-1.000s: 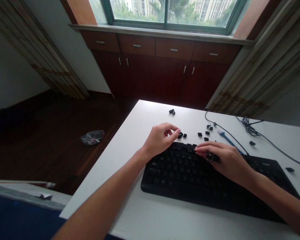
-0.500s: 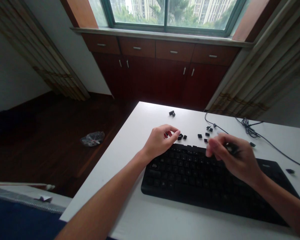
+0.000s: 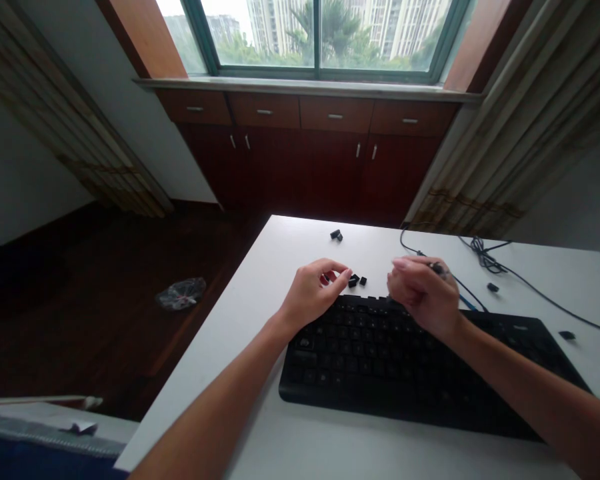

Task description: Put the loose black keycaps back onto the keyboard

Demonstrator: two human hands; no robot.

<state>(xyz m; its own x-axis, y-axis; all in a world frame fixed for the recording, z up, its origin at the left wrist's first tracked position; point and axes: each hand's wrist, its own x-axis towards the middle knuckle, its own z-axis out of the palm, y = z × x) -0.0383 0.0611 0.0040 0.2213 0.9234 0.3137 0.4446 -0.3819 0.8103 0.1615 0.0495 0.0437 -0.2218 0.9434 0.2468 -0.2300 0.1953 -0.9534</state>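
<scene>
So: Loose Keycaps [image 3: 356,281] Handled Over a Black Keyboard [image 3: 380,373]

On a white surface [image 3: 260,247], the keyboard was set just below the scattered keycaps, with a black cable [image 3: 525,283] looped to the right. The right hand [image 3: 423,290] was held over the keyboard's top edge, its fingers [image 3: 410,265] pinched on a small dark piece [image 3: 437,269], too blurred to identify. The left hand [image 3: 313,293] was curled just beside the keycaps; whether anything was held by its fingers [image 3: 341,272] could not be told.
</scene>
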